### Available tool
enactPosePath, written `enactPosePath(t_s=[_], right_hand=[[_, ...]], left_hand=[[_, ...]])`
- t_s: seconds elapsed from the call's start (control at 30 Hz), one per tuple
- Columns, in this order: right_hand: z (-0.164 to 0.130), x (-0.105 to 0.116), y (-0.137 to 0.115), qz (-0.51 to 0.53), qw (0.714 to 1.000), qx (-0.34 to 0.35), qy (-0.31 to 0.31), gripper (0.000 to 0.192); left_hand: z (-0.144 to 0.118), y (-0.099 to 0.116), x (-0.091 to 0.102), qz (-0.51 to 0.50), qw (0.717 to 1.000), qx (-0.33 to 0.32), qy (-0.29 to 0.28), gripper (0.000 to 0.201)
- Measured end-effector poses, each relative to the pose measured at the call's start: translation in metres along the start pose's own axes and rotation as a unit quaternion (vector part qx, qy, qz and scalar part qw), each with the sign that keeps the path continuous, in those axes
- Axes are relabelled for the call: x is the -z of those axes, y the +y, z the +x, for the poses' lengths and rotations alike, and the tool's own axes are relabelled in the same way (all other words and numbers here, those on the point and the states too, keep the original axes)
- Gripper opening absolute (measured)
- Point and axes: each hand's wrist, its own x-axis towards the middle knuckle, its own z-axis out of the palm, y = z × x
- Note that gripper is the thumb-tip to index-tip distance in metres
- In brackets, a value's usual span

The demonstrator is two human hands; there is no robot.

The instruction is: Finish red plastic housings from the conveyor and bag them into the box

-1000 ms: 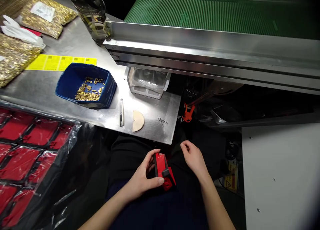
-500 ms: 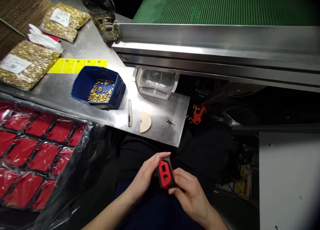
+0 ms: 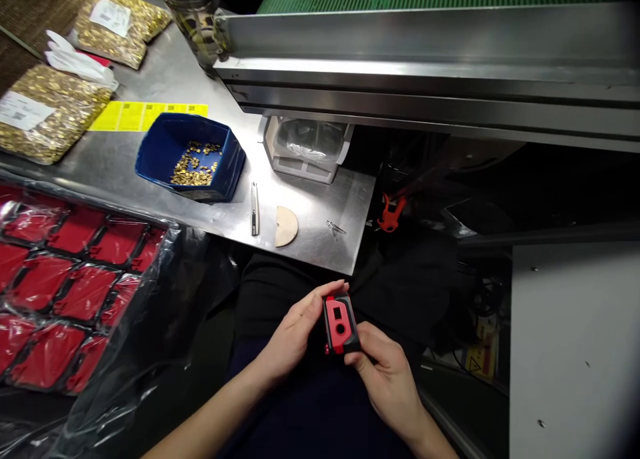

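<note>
Above my lap I hold a small red-and-black plastic housing (image 3: pixel 339 324), its face with a square hole and a round hole turned up to me. My left hand (image 3: pixel 295 329) grips it at the upper left, fingers reaching over its far end. At its lower right corner, my right hand (image 3: pixel 385 362) pinches it between thumb and fingers. The parts of the fingers behind the housing are hidden.
On the metal table (image 3: pixel 320 212) lie a utility knife (image 3: pixel 255 209), a half-round wooden piece (image 3: pixel 287 226) and small metal bits (image 3: pixel 335 227). A blue bin (image 3: pixel 227 169) holds brass-coloured parts. Wrapped red pieces (image 3: pixel 47 289) lie left; a conveyor's metal edge (image 3: pixel 425 72) runs across the top.
The housing has tilted and shifted slightly up and right in view, with both hands still on it. The table and bins appear higher in the picture as my head has moved.
</note>
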Motion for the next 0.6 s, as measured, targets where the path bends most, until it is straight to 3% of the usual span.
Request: enactPosePath(t_s=[0.07,0.13,0.27,0.4,0.6], right_hand=[[-0.004,0.002,0.001,0.013,1.0,-0.01,0.012,0.025],[-0.005,0.004,0.001,0.018,1.0,-0.016,0.017,0.027],[-0.004,0.007,0.004,0.034,0.999,-0.019,0.018,0.031],[-0.002,0.008,0.007,0.054,0.998,-0.019,0.012,0.028],[0.002,0.009,0.008,0.039,0.999,-0.025,-0.005,0.027]], left_hand=[[-0.003,-0.003,-0.001,0.005,0.999,-0.014,-0.049,0.056],[-0.005,-0.005,-0.001,0.032,0.995,-0.027,-0.088,0.079],[-0.006,-0.006,0.001,0.077,0.99,-0.038,-0.113,0.101],[-0.002,-0.007,0.002,0.054,0.992,-0.03,-0.106,0.087],[0.015,-0.005,-0.002,0.058,0.998,0.015,0.016,0.036]])
